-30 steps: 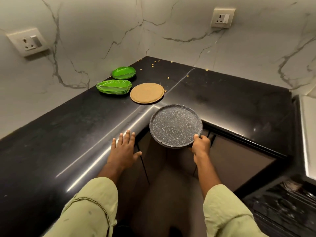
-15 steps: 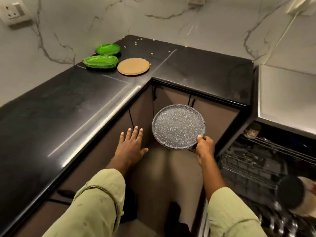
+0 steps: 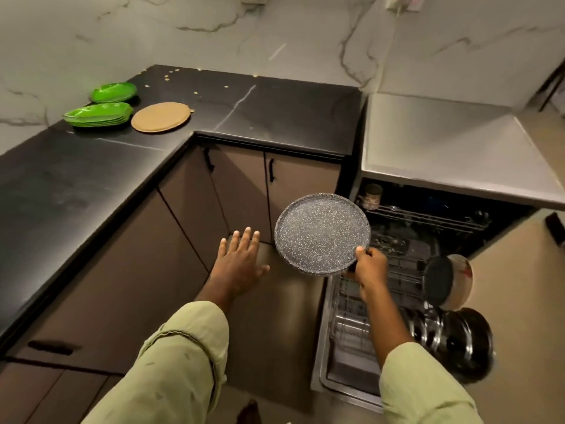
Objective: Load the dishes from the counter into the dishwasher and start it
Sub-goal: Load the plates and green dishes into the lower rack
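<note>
The left grip (image 3: 240, 264) is empty, fingers (image 3: 246, 237) straight and spread, palm down. Right of it, the right grip (image 3: 370, 267) pinches the near rim of the round speckled grey plate (image 3: 321, 232), thumb on top; its fingers underneath are hidden. Beyond that grip the open dishwasher's wire rack (image 3: 394, 270) is dark, its contents hard to make out. The plate is held in the air, face up toward the camera. Far up-left of both grips, a black counter (image 3: 76, 185) carries green plates (image 3: 97, 114) and a tan round disc (image 3: 160, 116) under marbled walls (image 3: 183, 32).
</note>
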Available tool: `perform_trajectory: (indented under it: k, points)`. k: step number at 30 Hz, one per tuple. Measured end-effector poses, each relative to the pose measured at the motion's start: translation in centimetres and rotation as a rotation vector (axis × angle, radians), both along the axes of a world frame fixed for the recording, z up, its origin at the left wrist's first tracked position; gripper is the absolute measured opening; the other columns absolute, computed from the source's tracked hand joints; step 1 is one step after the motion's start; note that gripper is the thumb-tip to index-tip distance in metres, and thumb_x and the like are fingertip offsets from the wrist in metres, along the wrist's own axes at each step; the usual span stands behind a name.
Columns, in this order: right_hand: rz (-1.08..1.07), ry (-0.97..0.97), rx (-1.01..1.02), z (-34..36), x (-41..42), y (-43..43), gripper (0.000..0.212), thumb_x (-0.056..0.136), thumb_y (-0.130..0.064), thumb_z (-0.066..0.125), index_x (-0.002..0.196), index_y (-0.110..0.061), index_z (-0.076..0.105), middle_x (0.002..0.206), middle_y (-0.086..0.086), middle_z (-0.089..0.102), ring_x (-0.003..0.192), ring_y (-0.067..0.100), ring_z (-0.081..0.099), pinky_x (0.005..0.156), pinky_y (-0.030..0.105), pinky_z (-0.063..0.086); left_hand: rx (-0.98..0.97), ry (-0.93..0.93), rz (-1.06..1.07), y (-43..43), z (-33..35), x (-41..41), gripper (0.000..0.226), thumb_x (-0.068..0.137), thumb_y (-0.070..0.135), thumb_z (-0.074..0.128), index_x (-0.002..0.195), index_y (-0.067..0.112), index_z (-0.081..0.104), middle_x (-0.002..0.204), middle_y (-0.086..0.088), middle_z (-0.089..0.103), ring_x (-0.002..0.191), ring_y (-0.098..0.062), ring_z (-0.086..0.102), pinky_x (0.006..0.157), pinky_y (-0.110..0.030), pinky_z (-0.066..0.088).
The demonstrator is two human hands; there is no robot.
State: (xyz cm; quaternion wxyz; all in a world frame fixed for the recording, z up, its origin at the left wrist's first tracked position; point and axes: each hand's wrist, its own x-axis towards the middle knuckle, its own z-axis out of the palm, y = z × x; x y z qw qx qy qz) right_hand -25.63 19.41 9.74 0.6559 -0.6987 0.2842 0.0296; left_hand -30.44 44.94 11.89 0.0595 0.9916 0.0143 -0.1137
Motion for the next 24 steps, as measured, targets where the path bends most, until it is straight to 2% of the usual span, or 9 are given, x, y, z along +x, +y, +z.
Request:
perform_trajectory:
  k: [2,5,7,9,12,16,19,22,24]
  points:
    - [0.000,-0.002,-0.019,-0.2,-0.8,-3.5,0.014,0.101,-0.016,0.051,0.100,-0.007,0.061,0.097,0.010,0.065,0.094,0.031,0.064,0.088,0.055,0.054,0.007,0.027,-0.020,-3.2,-0.5,-0.4,0.084,0.099,0.055,0.044,0.159,0.015,0.000,0.167,-0.007,-0.004,0.153,-0.029,-0.003,0.122,-0.050,0.002]
    - [0.003,0.023,-0.034,-0.9,-1.8,-9.1,0.011,0.098,-0.018,0.054,0.099,-0.010,0.062,0.096,0.010,0.067,0.093,0.033,0.065,0.085,0.054,0.055,0.052,0.065,-0.074,-8.5,-1.4,-0.1,0.085,0.099,0.055,0.043,0.159,0.014,-0.001,0.166,-0.008,-0.004,0.153,-0.030,-0.003,0.122,-0.051,0.004]
    - [-0.007,0.039,-0.040,-1.4,-2.4,-12.7,0.014,0.095,-0.017,0.057,0.102,-0.006,0.063,0.096,0.009,0.067,0.087,0.026,0.064,0.074,0.042,0.056,0.047,0.076,-0.102,-12.1,-1.9,0.4,0.084,0.099,0.055,0.042,0.159,0.014,-0.002,0.166,-0.008,-0.006,0.153,-0.030,-0.003,0.122,-0.051,0.004]
    - [-0.014,0.051,-0.059,-2.0,-2.8,-15.8,0.018,0.094,-0.011,0.057,0.107,0.000,0.063,0.096,0.010,0.065,0.083,0.021,0.059,0.062,0.026,0.046,0.037,0.072,-0.142,-15.6,-2.4,1.0,0.085,0.099,0.056,0.041,0.159,0.014,-0.001,0.166,-0.007,-0.005,0.153,-0.030,-0.002,0.122,-0.050,0.004]
    - [-0.027,0.076,-0.062,-3.1,-3.0,-19.8,0.020,0.094,-0.009,0.057,0.111,-0.001,0.062,0.104,0.014,0.066,0.090,0.025,0.060,0.070,0.030,0.045,0.031,0.074,-0.197,-20.3,-3.1,1.9,0.084,0.099,0.056,0.042,0.159,0.014,-0.001,0.167,-0.007,-0.004,0.153,-0.030,-0.001,0.122,-0.050,0.005]
    - [-0.063,0.120,-0.055,-4.2,-2.3,-23.2,0.012,0.093,-0.010,0.058,0.101,-0.017,0.055,0.105,0.010,0.066,0.094,0.029,0.063,0.086,0.049,0.055,0.040,0.113,-0.247,-24.3,-4.0,3.7,0.084,0.100,0.053,0.043,0.158,0.014,-0.003,0.166,-0.009,-0.004,0.153,-0.031,-0.002,0.122,-0.050,0.004]
    - [-0.077,0.145,-0.061,-5.3,-1.6,-25.2,0.012,0.090,-0.010,0.059,0.093,-0.021,0.055,0.101,0.007,0.066,0.093,0.030,0.066,0.079,0.057,0.057,0.028,0.156,-0.269,-26.0,-5.1,5.3,0.085,0.100,0.052,0.044,0.158,0.013,-0.004,0.166,-0.011,-0.004,0.153,-0.032,-0.002,0.121,-0.051,0.004]
    - [-0.085,0.168,-0.084,-5.7,-0.2,-26.8,0.023,0.090,-0.005,0.057,0.112,-0.009,0.056,0.101,0.011,0.066,0.081,0.027,0.068,0.065,0.051,0.061,0.004,0.229,-0.278,-27.6,-6.8,7.5,0.085,0.100,0.052,0.044,0.158,0.014,-0.005,0.166,-0.010,-0.006,0.152,-0.032,-0.004,0.122,-0.051,0.002]
    - [-0.096,0.181,-0.177,-5.9,1.0,-27.7,0.024,0.088,-0.003,0.061,0.111,-0.009,0.056,0.098,0.010,0.067,0.077,0.025,0.068,0.063,0.050,0.061,-0.023,0.275,-0.284,-28.7,-8.4,9.5,0.084,0.100,0.051,0.044,0.158,0.016,-0.006,0.166,-0.009,-0.007,0.152,-0.032,-0.005,0.122,-0.051,0.001]
